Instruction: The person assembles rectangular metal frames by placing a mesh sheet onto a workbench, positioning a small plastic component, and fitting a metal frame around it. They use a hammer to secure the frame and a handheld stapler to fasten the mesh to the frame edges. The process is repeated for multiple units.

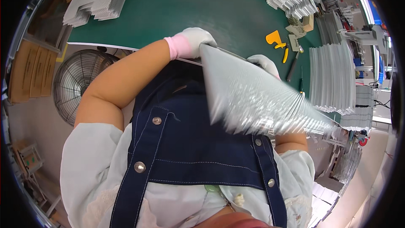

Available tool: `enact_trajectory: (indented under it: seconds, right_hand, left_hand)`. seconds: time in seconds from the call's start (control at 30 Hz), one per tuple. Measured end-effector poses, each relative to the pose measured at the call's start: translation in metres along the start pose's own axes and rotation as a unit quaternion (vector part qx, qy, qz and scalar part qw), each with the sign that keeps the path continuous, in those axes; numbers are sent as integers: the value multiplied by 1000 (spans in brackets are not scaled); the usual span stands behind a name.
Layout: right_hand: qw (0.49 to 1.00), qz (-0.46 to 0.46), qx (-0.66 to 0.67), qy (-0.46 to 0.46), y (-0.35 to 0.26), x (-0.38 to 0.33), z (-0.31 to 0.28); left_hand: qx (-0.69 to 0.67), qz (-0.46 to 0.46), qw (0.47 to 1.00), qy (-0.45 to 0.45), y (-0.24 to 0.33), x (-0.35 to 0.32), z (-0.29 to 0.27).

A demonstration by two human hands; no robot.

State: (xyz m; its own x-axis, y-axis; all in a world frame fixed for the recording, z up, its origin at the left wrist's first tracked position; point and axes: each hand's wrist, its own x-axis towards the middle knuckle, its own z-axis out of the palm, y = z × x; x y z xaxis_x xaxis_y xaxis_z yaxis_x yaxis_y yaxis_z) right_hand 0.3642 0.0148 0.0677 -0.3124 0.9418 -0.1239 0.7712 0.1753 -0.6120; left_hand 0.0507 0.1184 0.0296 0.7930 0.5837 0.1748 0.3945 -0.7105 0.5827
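Denim apron (190, 143) nearest | left hand (195, 41) closed on blurred finned sheet (253, 97) | right hand (264, 63) seemingly gripping it too

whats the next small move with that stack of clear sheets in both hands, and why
Probably lower the stack of clear sheets flat onto the green mat. Left hand and right hand pinch only its top edge, so it hangs tilted over the apron, blurred; bare mat lies just ahead.

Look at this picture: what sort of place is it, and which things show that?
Probably a factory workbench: a green work mat, many stacks of clear ridged sheets, hand tools, and gloved hands, left hand, right hand, holding one clear sheet stack.
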Motion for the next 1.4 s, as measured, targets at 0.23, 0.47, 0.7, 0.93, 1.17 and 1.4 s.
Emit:
enact_trajectory:
  seconds: [0.23, 0.47, 0.7, 0.93, 1.17, 1.4]
  right_hand:
    - [983, 23, 118, 136, 34, -1, 25]
    - [983, 50, 147, 103, 16, -1, 16]
    - [984, 137, 97, 66, 17, 2, 0]
    - [867, -102, 379, 308, -95, -5, -133]
    - [774, -205, 351, 485, -90, 8, -146]
    - [742, -173, 317, 564, -103, 21, -129]
  left_hand:
    - [-45, -20, 994, 96, -7, 7, 2]
    - [-6, 25, 999, 24, -16, 19, -5]
    - [-450, 101, 878, 128, 133, 58, -170]
    - [-431, 73, 881, 182, 128, 85, -179]
    - [-353, 21, 908, 224, 129, 103, -164]
    - [-391, 45, 891, 226, 119, 108, -161]
